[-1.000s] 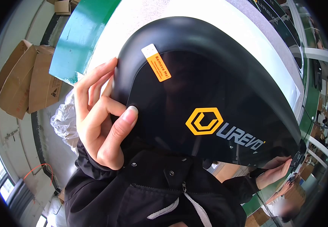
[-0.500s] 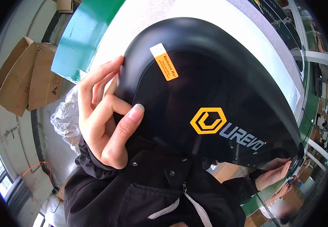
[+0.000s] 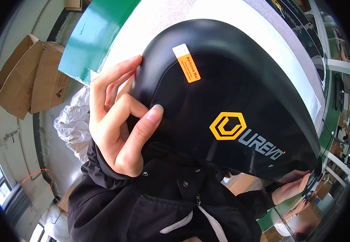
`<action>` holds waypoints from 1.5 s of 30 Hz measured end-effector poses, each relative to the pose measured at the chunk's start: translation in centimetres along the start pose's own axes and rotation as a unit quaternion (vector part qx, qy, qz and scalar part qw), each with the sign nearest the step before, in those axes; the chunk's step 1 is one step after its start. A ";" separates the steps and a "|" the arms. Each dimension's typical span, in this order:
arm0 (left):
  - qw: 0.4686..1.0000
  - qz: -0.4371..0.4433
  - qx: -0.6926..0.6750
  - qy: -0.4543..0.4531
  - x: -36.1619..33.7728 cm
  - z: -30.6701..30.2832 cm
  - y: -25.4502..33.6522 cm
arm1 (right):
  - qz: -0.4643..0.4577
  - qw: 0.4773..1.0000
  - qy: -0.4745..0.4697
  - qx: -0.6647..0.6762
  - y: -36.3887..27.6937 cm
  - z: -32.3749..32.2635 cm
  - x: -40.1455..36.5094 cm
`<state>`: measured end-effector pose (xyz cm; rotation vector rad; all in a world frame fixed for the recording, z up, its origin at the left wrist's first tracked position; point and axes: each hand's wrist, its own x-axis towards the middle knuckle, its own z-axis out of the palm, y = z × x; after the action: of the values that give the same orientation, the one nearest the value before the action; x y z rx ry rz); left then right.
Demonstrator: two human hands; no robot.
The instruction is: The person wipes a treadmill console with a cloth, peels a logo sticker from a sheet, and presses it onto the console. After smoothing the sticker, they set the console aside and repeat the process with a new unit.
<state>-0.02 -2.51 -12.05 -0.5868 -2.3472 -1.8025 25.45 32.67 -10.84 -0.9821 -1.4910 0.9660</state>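
Note:
A large glossy black curved panel (image 3: 223, 88) fills the middle of the view, held up close to me. It carries an orange hexagon logo with grey lettering and a white-and-orange "Remove Me" tab (image 3: 186, 62) near its top. My left hand (image 3: 120, 117) grips the panel's left edge, thumb on the front face and fingers behind the rim. My right hand (image 3: 292, 184) holds the panel's far lower right end, partly hidden behind it. My black jacket shows below.
Beneath the panel lies a white table top (image 3: 159, 16) with a green edge (image 3: 90, 40). Flattened cardboard boxes (image 3: 25, 80) lean at the left, above crumpled clear plastic wrap (image 3: 72, 125). More black panels (image 3: 300, 20) line the upper right. A person is at the bottom right.
The panel and my left hand have shifted a little to the right and up in the view. My grip on both ends is unchanged.

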 end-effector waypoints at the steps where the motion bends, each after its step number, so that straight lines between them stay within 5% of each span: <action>1: 1.000 -0.001 -0.001 0.002 0.0 0.0 0.0 | -0.004 1.000 0.003 0.001 0.0 0.1 -0.1; 19: 0.998 -0.037 -0.007 0.041 -0.2 0.9 0.7 | 0.022 1.000 -0.004 0.017 3.1 -4.5 2.4; 26: 0.997 -0.025 -0.002 0.069 -0.4 1.7 0.6 | 0.007 0.999 -0.041 -0.002 2.2 -2.8 1.7; 33: 0.996 -0.026 -0.018 0.085 -0.4 2.1 0.8 | 0.083 0.978 -0.112 0.158 1.7 -2.2 1.9; 45: 0.998 -0.008 -0.003 0.066 -0.6 1.8 0.2 | 0.051 0.988 -0.090 0.117 1.3 -1.6 1.7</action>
<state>0.90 -0.94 -12.54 -0.4363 -2.2677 -1.7957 27.00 34.81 -11.37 -0.8245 -1.4436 1.3016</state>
